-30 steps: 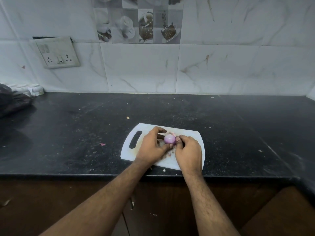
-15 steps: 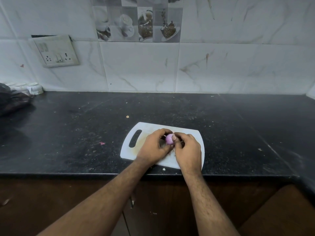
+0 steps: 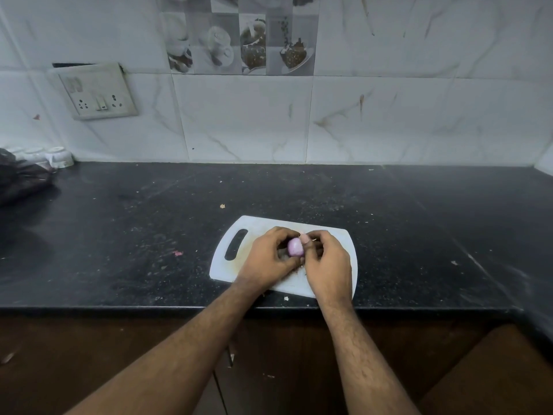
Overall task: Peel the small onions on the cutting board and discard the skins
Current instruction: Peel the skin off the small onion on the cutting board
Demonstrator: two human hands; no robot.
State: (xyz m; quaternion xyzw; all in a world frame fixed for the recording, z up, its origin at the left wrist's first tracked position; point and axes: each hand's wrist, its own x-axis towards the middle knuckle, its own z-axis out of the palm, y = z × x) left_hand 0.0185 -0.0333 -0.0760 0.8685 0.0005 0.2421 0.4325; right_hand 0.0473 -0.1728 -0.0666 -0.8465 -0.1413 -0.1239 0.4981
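both hands (image 3: 270, 256) grip smooth round onion (image 3: 294, 247)

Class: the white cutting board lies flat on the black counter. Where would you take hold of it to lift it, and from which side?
Grip the cutting board by its handle slot, coming from the left. The slot is a cut-through opening at the left end, uncovered, so fingers can hook it, while both hands and the onion occupy the middle.

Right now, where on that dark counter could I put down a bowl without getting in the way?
The widest bare stretch of the black counter lies right of the white cutting board, up to the corner wall. Another lies between the board and the dark bag at far left. The board itself is crowded: both hands, left and right, hold the small onion there.
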